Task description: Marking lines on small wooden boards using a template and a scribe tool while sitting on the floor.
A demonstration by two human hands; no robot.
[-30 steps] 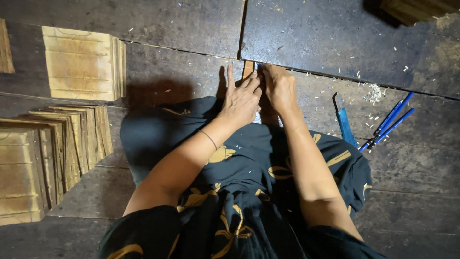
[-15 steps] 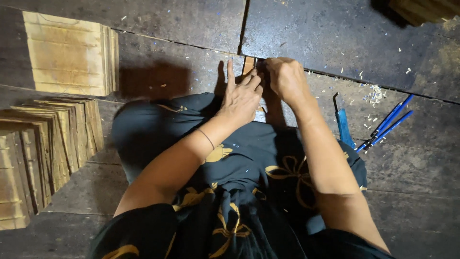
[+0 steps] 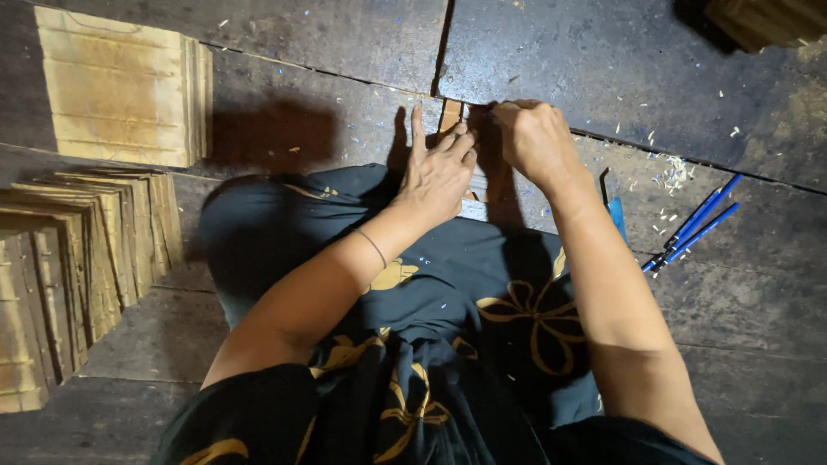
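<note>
I sit on a dark plank floor with a dark cloth patterned in gold over my lap. My left hand (image 3: 439,168) lies flat, fingers spread, pressing down a narrow pale wooden strip (image 3: 450,114) that points away from me. My right hand (image 3: 534,138) is closed in a fist right beside it, at the strip's far end, gripping something small that I cannot make out. A thin band circles my left wrist.
A stack of pale woven mats (image 3: 121,86) lies at the far left, with a fanned pile of similar panels (image 3: 77,258) below it. Blue-handled pliers (image 3: 693,224) and a blue-handled blade (image 3: 613,211) rest on the floor at right. Wood shavings (image 3: 672,172) are scattered nearby.
The view has shifted a little, so the mats sit further left. Both hands stay at the strip; the right fist has edged slightly along it.
</note>
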